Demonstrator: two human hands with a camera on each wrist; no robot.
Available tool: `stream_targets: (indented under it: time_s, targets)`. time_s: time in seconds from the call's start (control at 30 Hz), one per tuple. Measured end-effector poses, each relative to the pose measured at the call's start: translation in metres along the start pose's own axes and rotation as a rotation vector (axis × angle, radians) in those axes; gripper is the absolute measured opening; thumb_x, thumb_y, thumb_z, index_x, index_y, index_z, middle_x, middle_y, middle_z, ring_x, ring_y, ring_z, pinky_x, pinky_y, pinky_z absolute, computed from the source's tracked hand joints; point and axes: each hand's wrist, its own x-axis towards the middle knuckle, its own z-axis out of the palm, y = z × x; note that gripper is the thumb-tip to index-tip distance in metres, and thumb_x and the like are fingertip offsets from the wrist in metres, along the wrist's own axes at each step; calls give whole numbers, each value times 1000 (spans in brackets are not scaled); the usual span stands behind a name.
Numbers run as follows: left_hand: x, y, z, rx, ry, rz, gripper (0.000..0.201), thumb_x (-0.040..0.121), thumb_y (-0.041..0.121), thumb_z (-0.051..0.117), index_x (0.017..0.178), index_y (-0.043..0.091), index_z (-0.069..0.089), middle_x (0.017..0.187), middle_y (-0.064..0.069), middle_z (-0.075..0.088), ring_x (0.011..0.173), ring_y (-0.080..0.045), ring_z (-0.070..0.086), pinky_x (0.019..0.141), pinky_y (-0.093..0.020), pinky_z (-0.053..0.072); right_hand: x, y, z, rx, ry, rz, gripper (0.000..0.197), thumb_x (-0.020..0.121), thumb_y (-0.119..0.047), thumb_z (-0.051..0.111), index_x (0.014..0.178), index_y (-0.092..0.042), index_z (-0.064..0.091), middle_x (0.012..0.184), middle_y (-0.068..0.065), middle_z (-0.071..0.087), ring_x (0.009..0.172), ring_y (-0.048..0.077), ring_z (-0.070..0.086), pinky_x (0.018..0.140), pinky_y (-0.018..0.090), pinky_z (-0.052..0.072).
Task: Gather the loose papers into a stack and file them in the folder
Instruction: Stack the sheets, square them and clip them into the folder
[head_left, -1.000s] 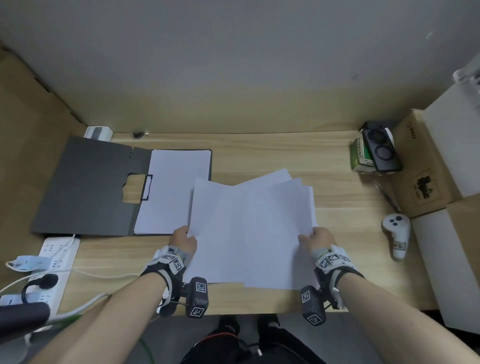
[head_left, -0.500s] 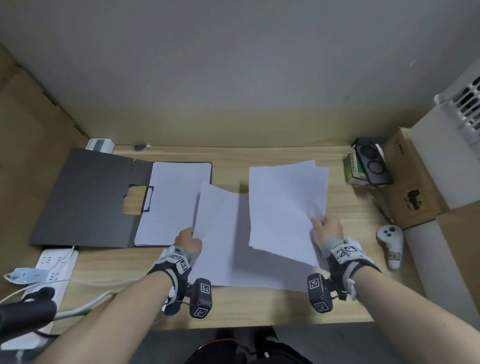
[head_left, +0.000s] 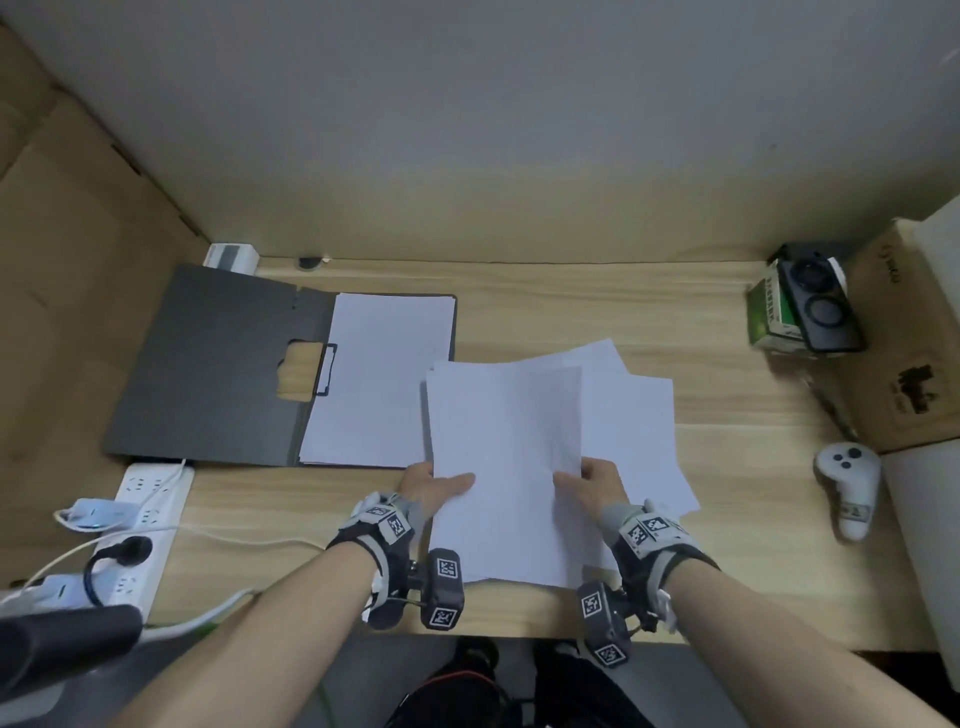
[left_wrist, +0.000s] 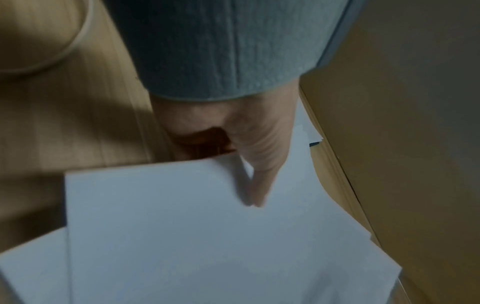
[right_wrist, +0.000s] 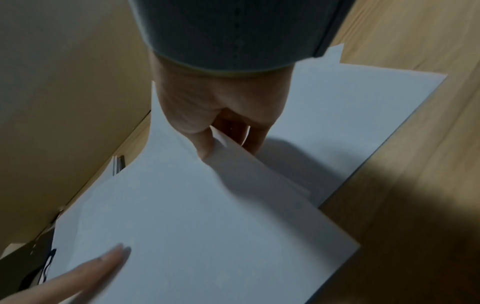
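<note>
An open dark grey folder (head_left: 218, 364) lies at the desk's left, with white sheets (head_left: 384, 374) on its right half. Just right of it, a stack of loose white papers (head_left: 509, 457) is held by both hands. My left hand (head_left: 436, 486) pinches the stack's left edge, its thumb (left_wrist: 259, 174) on top of the papers (left_wrist: 207, 236) and the fingers underneath. My right hand (head_left: 592, 480) pinches the right edge of the top sheets (right_wrist: 194, 216) between thumb and fingers (right_wrist: 205, 142). More loose sheets (head_left: 639, 431) lie fanned out under and to the right.
A white power strip (head_left: 140, 519) with cables sits at the front left. On the right are a white controller (head_left: 847, 488), a green box with a black device (head_left: 800, 306) on it, and a cardboard box (head_left: 909, 364). Cardboard walls enclose the wooden desk (head_left: 571, 312).
My right hand lifted a few sheets off to the right, then brought them left and down onto the sheets at my left hand. Both hands now hold one overlapped stack.
</note>
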Motion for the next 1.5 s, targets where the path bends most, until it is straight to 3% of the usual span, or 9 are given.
stream_targets:
  time_s: [0.1, 0.23, 0.33, 0.43, 0.67, 0.87, 1.03, 1.3, 1.5]
  targets:
    - [0, 1, 6, 90, 65, 17, 42, 73, 22, 77, 107, 2, 62, 101, -9, 69, 93, -28, 66, 82, -35, 55, 0, 0, -12, -65, 164, -36, 16, 73, -24, 67, 88, -18, 68, 87, -1, 65, 83, 20, 59, 80, 32, 49]
    - [3, 2, 15, 217, 132, 64, 9, 80, 11, 62, 84, 3, 65, 81, -10, 66, 66, -21, 58, 59, -24, 44, -3, 16, -57, -340, 486, 72, 65, 72, -24, 76, 129, -7, 50, 132, 15, 45, 122, 34, 44, 97, 39, 40]
    - [6, 4, 20, 287, 163, 57, 8, 81, 9, 60, 87, 3, 63, 84, -10, 64, 73, -24, 60, 61, -24, 45, -8, 31, -84, -469, 495, 218, 76, 67, -36, 79, 128, -7, 45, 131, 16, 41, 125, 34, 35, 91, 40, 39]
    - [9, 5, 21, 321, 165, 54, 13, 83, 8, 59, 70, 11, 57, 77, -6, 61, 76, -25, 59, 67, -26, 45, 0, 40, -95, -523, 381, 255, 56, 66, -45, 75, 108, -13, 55, 117, 11, 48, 118, 31, 37, 78, 38, 36]
    - [1, 15, 27, 369, 141, 51, 7, 84, 6, 58, 77, 8, 58, 72, -4, 59, 70, -22, 56, 65, -25, 43, 7, 38, -103, -263, 354, 152, 19, 72, -28, 66, 72, -10, 61, 69, 8, 63, 65, 30, 59, 61, 33, 46]
    - [-5, 30, 27, 499, 165, 72, 28, 85, 7, 54, 110, 0, 62, 101, -15, 68, 83, -28, 62, 68, -29, 47, 9, 33, -126, -70, 490, 53, 28, 91, -26, 56, 81, -2, 63, 83, 19, 67, 78, 37, 60, 73, 37, 47]
    - [-12, 49, 29, 614, 167, 55, 27, 90, 6, 50, 116, 3, 55, 123, -19, 60, 104, -31, 60, 87, -33, 48, 10, 4, -138, 84, 637, 113, 32, 99, -22, 49, 103, 5, 64, 107, 27, 66, 98, 41, 61, 81, 34, 41]
    - [-13, 61, 41, 625, 152, 36, 34, 91, 5, 43, 123, -1, 53, 121, -17, 61, 110, -34, 60, 90, -34, 49, 14, -13, -123, 168, 472, 66, 38, 94, -28, 53, 109, 4, 64, 109, 23, 66, 104, 38, 61, 90, 37, 45]
    - [-3, 63, 50, 199, 7, -20, 25, 86, 21, 46, 98, 0, 54, 97, -14, 57, 88, -28, 55, 77, -33, 42, 0, 1, -87, 6, 81, 58, 13, 82, -23, 67, 78, -11, 71, 87, 10, 75, 81, 26, 69, 68, 32, 52]
